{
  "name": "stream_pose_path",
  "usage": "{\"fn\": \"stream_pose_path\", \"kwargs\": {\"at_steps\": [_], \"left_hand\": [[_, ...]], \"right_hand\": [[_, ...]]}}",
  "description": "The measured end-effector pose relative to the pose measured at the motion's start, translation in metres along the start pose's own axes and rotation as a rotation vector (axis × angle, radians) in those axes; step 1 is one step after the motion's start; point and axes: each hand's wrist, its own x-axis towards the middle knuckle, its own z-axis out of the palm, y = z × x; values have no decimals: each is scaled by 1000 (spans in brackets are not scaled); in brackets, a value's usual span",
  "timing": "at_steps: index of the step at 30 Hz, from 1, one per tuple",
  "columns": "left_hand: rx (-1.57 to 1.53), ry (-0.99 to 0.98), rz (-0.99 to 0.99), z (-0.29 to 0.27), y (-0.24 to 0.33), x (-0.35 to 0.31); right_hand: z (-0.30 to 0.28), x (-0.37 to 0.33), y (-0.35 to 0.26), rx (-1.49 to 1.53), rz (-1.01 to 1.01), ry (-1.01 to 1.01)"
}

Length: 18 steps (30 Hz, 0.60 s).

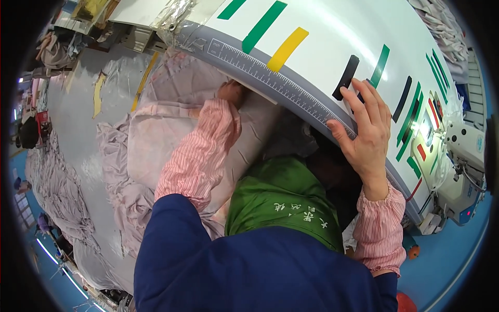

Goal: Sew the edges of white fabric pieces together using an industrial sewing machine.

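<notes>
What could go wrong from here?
The left hand is partly hidden at the edge of the white table, so its knuckles might knock or scrape there. The pale fabric beside it lies in loose folds, so a tug could perhaps drag or crease more of it. The right hand rests on the same table as the sewing machine; reaching farther right might bring fingers near its working parts.

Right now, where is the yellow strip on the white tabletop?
In the head view, the yellow strip lies at upper centre, left of the right hand, between a green strip and a black strip; its lower end reaches the ruler.
</notes>
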Motion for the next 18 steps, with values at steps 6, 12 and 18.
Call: {"fn": "stream_pose_path", "kwargs": {"at_steps": [6, 12, 18], "left_hand": [[232, 502, 257, -25, 47, -22], [77, 412, 411, -27, 83, -78], [35, 302, 247, 0, 81, -79]], "right_hand": [[2, -1, 1, -18, -12, 15], [2, -2, 1, 5, -8, 25], [3, -2, 1, -1, -12, 30]]}}
